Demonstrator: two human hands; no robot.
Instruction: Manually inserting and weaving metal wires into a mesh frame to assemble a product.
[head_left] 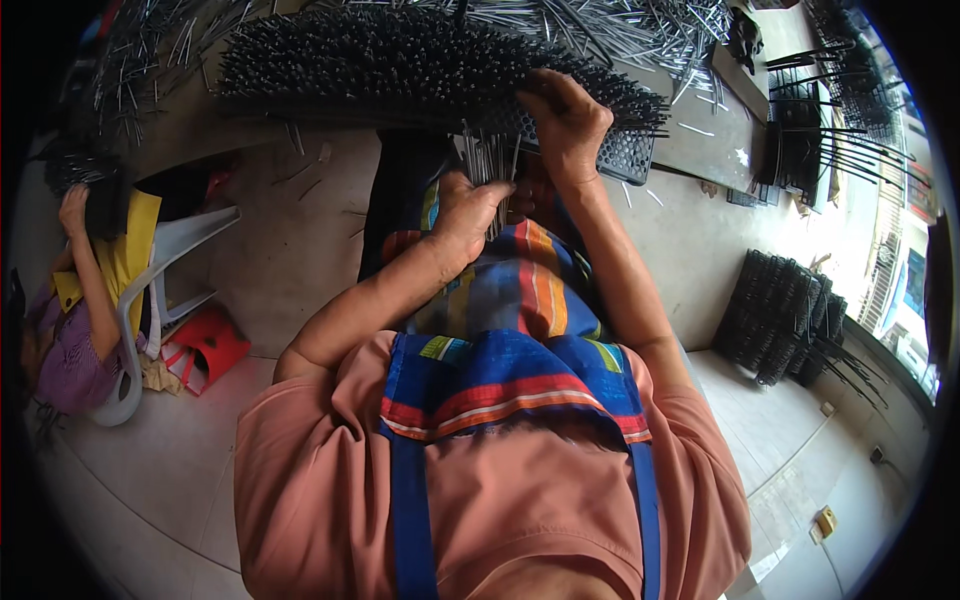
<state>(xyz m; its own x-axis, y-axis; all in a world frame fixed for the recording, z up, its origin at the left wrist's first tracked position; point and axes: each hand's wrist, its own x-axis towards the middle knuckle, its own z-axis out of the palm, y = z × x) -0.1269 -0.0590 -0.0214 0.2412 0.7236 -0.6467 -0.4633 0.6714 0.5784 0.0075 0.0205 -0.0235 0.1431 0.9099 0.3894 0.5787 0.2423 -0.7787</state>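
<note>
My left hand (468, 212) is closed round a bundle of thin metal rods (485, 160), held upright over my lap just below the front edge of a long black perforated rack (628, 158). Many dark rods (390, 70) with pale tips stand close together in the rack; bare holes show at its right end. Over that end is my right hand (566, 125), its thumb and fingers pinched together among the rod tips. Whatever lies between those fingertips is too small to make out.
Loose silvery rods (640, 25) lie heaped on the table (700, 150) behind the rack. At left, a co-worker's hand (74, 210) reaches to a dark bundle beside a grey plastic chair (130, 330) and a red bag (212, 345). Black wire racks (775, 315) are stacked at right.
</note>
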